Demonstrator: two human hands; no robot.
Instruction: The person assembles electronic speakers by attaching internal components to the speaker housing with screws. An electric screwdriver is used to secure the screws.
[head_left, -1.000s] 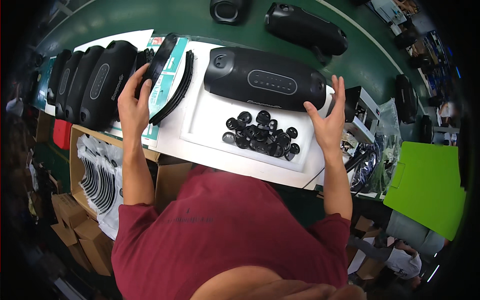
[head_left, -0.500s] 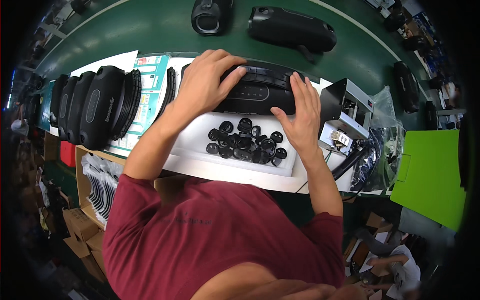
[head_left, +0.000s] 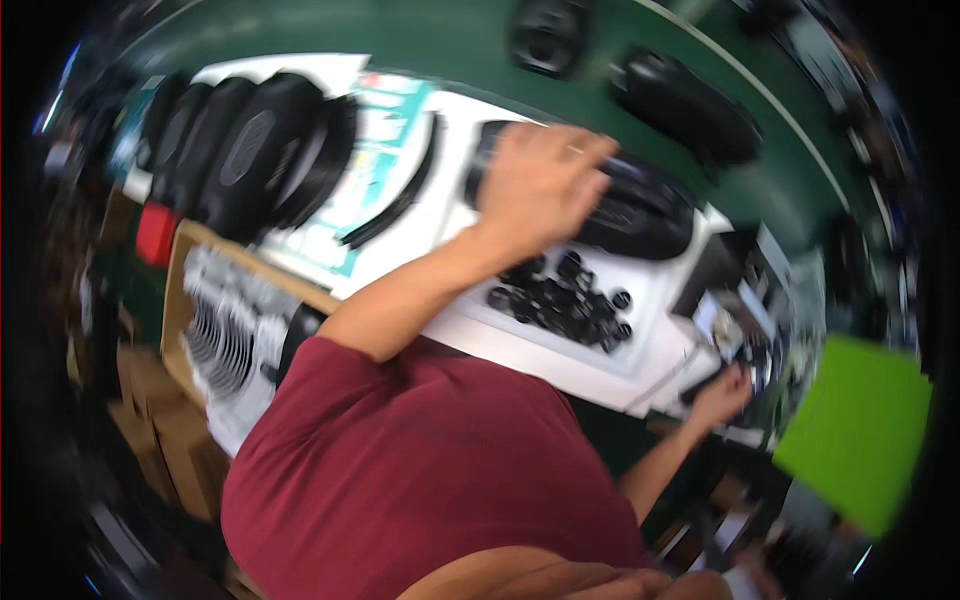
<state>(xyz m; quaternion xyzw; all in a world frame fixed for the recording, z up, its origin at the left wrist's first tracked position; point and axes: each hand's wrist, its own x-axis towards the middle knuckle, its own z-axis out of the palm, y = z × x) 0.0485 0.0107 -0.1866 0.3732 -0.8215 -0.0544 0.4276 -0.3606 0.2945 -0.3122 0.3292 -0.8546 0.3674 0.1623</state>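
Note:
A long black portable speaker [head_left: 645,215] lies on the white worktable. My left hand [head_left: 540,185] rests over its left half with the fingers bent, gripping it and hiding that part. Just below the speaker, a white tray [head_left: 640,350] holds a heap of small round black caps [head_left: 565,300]. To the lower right, at the table's front edge, my right hand [head_left: 722,397] has its fingers closed round a black rod-shaped tool [head_left: 699,384]; motion blur hides its exact kind.
Several black speaker shells [head_left: 250,150] stand in a row at the left, beside curved black strips [head_left: 405,195]. A metal-and-black device [head_left: 735,290] sits right of the tray. A green panel [head_left: 860,425] is at far right; a cardboard box [head_left: 180,340] is at left.
My right hand has left the speaker and moved down and right to the black tool. My left hand stays on the speaker. The whole view has turned and shifted, with blur.

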